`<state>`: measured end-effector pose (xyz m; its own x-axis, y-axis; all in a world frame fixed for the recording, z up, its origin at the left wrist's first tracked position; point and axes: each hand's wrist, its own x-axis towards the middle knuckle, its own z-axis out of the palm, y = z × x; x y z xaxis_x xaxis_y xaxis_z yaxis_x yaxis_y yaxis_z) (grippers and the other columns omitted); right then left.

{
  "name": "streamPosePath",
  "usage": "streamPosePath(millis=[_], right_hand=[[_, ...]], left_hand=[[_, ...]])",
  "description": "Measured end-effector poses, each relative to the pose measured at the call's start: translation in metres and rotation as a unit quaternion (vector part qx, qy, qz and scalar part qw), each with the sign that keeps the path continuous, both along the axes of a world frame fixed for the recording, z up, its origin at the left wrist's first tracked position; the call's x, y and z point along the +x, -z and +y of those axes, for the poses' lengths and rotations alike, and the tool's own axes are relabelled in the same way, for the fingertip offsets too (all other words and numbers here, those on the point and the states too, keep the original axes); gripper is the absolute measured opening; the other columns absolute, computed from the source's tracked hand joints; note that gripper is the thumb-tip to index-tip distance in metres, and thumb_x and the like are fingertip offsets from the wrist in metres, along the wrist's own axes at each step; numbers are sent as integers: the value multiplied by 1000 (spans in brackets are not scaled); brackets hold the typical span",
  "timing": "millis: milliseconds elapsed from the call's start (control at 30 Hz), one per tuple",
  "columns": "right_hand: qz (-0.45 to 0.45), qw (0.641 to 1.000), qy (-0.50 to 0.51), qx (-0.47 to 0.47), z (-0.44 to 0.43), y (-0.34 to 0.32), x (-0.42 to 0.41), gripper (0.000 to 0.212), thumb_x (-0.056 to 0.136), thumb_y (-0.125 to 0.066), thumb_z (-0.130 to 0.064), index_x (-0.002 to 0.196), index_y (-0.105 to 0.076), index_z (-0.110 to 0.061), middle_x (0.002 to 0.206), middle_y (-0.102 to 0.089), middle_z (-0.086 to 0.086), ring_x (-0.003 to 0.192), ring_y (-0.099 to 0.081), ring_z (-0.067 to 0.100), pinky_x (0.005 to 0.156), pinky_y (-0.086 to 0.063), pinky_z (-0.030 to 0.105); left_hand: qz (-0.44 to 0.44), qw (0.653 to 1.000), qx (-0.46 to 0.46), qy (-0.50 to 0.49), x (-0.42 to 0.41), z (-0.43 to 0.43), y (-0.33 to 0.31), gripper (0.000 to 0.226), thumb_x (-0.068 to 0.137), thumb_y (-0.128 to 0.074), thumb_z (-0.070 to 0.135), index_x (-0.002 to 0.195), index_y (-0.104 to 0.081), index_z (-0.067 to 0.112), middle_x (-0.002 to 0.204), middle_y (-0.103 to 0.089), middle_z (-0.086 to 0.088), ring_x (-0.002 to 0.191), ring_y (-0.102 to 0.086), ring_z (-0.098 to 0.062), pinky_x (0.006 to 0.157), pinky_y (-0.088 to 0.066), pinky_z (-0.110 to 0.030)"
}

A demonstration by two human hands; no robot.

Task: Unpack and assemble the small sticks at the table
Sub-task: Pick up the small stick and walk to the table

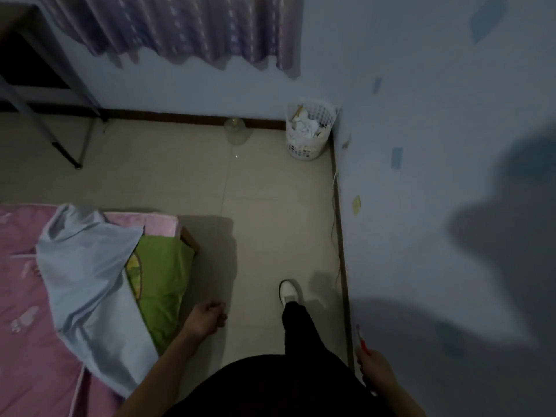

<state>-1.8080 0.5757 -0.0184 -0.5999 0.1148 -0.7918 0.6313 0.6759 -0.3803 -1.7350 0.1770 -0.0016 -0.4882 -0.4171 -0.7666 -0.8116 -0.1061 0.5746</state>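
One red stick (363,341) juts up from the right hand's (374,368) curled fingers (362,363).

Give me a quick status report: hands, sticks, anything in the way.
Left hand loosely curled, empty. Right hand gripping thin red stick. Person standing on floor; table frame far left. White perforated plastic bin in corner ahead.
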Motion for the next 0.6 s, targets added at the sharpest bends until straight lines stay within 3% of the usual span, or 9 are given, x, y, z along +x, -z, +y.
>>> streamPosePath(millis=[67, 133, 200, 300, 367, 400, 467, 533, 600], right_hand=[[-9, 998, -57, 3, -18, 4, -50, 39, 102, -44, -48, 70, -60, -31, 52, -58, -4, 49, -54, 16, 51, -35, 25], [-22, 993, -118, 17, -38, 8, -103, 44, 103, -42, -48, 101, -75, -19, 82, -69, 8, 74, -63, 19, 64, -41, 27], [-12, 983, -181, 14, -61, 5, -155, 45, 103, -41, -47, 131, -65, -21, 98, -70, 13, 75, -63, 19, 64, -44, 25], [-8, 970, -244, -14, -106, -3, -232, 44, 105, -37, -46, 146, -47, -33, 89, -69, 11, 62, -59, 19, 52, -43, 23], [-32, 972, -228, -43, -145, -13, -277, 36, 105, -36, -46, 137, -51, -36, 84, -69, 6, 66, -60, 19, 58, -44, 25], [-34, 972, -224, -62, -165, -17, -296, 29, 106, -37, -43, 117, -61, -33, 69, -66, 0, 58, -58, 15, 54, -42, 23], [-14, 968, -245, -62, -207, -18, -332, 37, 107, -40, -33, 78, -62, -23, 44, -50, -7, 39, -45, 10, 40, -31, 21], [3, 964, -263, -43, -249, -19, -364, 45, 106, -43, -31, 66, -56, -16, 44, -44, -1, 39, -40, 15, 40, -26, 22], [10, 959, -280, -34, -289, -15, -393, 43, 104, -46, -30, 65, -55, -14, 50, -47, 2, 44, -43, 17, 45, -27, 24]], left_hand=[[-14, 1000, -3, -6, -19, -9, 6, 13, 97, -48, 7, 92, -59, 9, 68, -60, -10, 53, -52, -18, 43, -34, -17], [-32, 999, -4, -24, -34, -18, 9, 13, 97, -47, 5, 94, -59, 6, 66, -60, -11, 52, -51, -18, 43, -32, -17], [-47, 997, -6, -54, -48, -26, 7, 14, 97, -47, 4, 93, -60, 3, 64, -60, -11, 50, -50, -19, 43, -32, -17], [-50, 992, -10, -115, -70, -43, 2, 16, 96, -48, 5, 87, -61, 5, 65, -61, -12, 50, -52, -19, 49, -33, -20], [-55, 987, -11, -149, -84, -56, 0, 15, 97, -48, 6, 89, -61, 5, 69, -62, -13, 53, -52, -21, 52, -33, -23], [-58, 985, -11, -165, -90, -62, -1, 14, 97, -48, 7, 90, -60, 5, 70, -62, -14, 54, -52, -21, 53, -34, -23], [-63, 978, -5, -199, -103, -75, -1, 13, 97, -49, 10, 91, -60, 6, 72, -62, -14, 57, -54, -22, 55, -36, -24], [-64, 970, 1, -234, -118, -89, 1, 14, 97, -49, 10, 90, -60, 6, 72, -63, -14, 59, -55, -23, 57, -37, -25], [-61, 964, 5, -258, -136, -105, 7, 14, 98, -48, 11, 93, -60, 5, 74, -64, -15, 60, -56, -24, 58, -38, -25]])
